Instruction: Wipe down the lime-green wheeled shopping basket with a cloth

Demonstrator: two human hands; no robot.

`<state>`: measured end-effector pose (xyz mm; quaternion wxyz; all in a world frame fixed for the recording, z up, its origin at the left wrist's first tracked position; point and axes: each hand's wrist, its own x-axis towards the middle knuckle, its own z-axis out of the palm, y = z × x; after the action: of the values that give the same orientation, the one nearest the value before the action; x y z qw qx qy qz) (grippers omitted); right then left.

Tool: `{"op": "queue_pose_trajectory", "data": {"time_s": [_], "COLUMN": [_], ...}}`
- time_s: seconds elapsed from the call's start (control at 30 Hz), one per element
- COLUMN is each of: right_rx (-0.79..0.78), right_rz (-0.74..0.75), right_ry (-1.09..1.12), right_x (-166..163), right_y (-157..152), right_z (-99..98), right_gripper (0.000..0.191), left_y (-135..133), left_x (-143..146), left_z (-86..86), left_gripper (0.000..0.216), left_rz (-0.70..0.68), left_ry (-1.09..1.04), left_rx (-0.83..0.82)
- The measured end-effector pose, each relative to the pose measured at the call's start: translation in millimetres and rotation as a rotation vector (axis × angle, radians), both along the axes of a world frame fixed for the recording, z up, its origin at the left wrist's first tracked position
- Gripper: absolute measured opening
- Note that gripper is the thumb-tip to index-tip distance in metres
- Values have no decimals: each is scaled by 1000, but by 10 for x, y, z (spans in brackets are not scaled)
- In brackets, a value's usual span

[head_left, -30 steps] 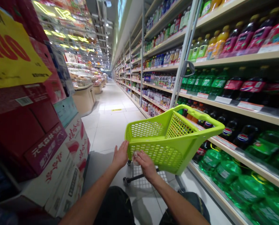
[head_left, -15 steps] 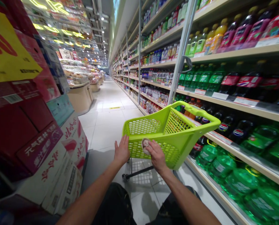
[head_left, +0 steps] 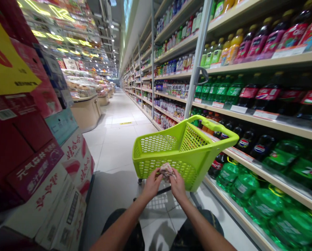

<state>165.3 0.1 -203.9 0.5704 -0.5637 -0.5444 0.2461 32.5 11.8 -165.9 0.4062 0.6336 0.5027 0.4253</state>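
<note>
A crumpled, dirty pale cloth (head_left: 167, 170) is held between both my hands, in front of the near side of a lime-green shopping cart (head_left: 156, 155). My left hand (head_left: 152, 182) grips the cloth's left side with closed fingers. On its right side, my right hand (head_left: 177, 184) pinches it. The cart's basket has perforated plastic walls, and its handle points to the right, toward the shelves. Part of the near wall is hidden behind the cloth and my hands.
Shelves (head_left: 250, 111) of bottled drinks line the right side, with big green bottles (head_left: 258, 205) at the bottom. Stacked drink cartons (head_left: 38, 139) stand close on the left. A tiled aisle (head_left: 114, 136) runs ahead, past a rounded display counter (head_left: 85, 111).
My left hand has left the cart's rim and moved right to take hold of the cloth. My right hand has brought the cloth down a little, off the cart's side wall.
</note>
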Motion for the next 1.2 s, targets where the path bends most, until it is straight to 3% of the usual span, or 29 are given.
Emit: {"op": "queue_pose_trajectory", "data": {"time_s": [0.13, 0.23, 0.33, 0.43, 0.57, 0.63, 0.7, 0.8, 0.97, 1.03, 1.1, 1.2], "right_rx": [-112, -182, -234, -234, 109, 285, 378, 382, 317, 390, 502, 611], "right_rz": [102, 173, 223, 113, -135, -53, 106, 192, 174, 202, 81, -454], "right_ry": [392, 610, 649, 476, -74, -349, -560, -692, -753, -752, -735, -667], "right_x": [-123, -165, -135, -43, 61, 74, 78, 105, 311, 546, 930, 1671], "right_y": [-117, -193, -180, -118, -164, -246, -315, -342, -289, -236, -127, 138], "right_z": [323, 373, 353, 307, 224, 169, 100, -21, -62, 103, 406, 968], "right_gripper": [27, 25, 24, 26, 22, 26, 41, 64, 54, 52, 50, 45], "left_y": [-75, -113, -159, -185, -136, -89, -56, -66, -125, -58, 100, 437], "left_x": [253, 287, 279, 290, 331, 345, 348, 337, 347, 335, 272, 68], "left_z": [23, 60, 60, 35, -7, -20, -24, -11, 105, 211, 333, 450], "left_gripper": [43, 49, 48, 46, 38, 32, 28, 29, 27, 30, 32, 36], "left_rz": [-79, -142, -162, -162, -117, -70, -47, -84, -227, -292, -245, 67], "left_ry": [-470, -636, -695, -712, -750, -751, -688, -549, -281, -220, -80, 327], "left_rx": [-260, -408, -480, -545, -580, -559, -562, -672, -751, -701, -483, 56]}}
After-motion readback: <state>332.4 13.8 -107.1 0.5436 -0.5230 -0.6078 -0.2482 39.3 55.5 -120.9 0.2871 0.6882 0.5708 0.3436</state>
